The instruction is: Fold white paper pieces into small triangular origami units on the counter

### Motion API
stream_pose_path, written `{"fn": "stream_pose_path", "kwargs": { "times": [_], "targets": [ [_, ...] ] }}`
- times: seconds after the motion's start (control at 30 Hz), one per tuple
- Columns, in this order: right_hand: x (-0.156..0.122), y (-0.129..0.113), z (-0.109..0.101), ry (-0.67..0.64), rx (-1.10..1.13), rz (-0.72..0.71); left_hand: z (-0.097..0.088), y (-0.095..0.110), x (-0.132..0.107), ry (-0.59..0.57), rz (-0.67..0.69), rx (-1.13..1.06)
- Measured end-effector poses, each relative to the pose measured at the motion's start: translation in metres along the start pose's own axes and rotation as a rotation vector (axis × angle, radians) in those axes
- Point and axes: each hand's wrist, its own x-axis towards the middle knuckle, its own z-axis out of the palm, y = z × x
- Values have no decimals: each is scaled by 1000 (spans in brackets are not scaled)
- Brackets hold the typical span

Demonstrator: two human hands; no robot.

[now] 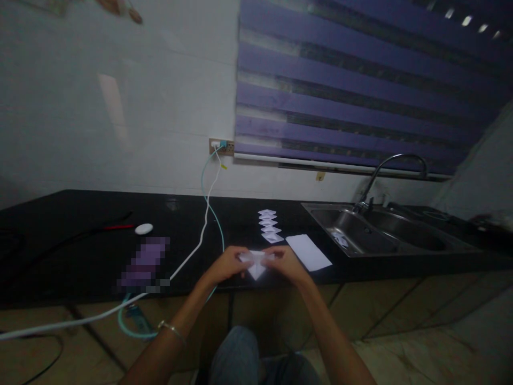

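While left hand (229,264) and right hand (285,263) pinch folded paper (257,268) (by the counter edge (276,283)), room opens beyond.

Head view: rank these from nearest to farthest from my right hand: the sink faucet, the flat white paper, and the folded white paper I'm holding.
1. Folded white paper: held, touching the right hand on its left side.
2. Flat white paper: just to the hand's right, on the black countertop.
3. Sink faucet: farther right, at the back of the sink.

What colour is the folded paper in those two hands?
The folded paper is white, as the head view shows.
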Motion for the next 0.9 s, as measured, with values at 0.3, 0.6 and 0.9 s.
{"fn": "stream_pose_path", "kwargs": {
  "times": [0.3,0.6,0.9],
  "targets": [
    [-7,-3,-2,-8,185,110,-2,-1,1,68,30,-40],
    [-6,6,-3,74,197,44,-4,3,-1,22,73,-86],
    [-6,2,-4,96,75,-35,-4,4,1,71,36,-99]
  ]
}}
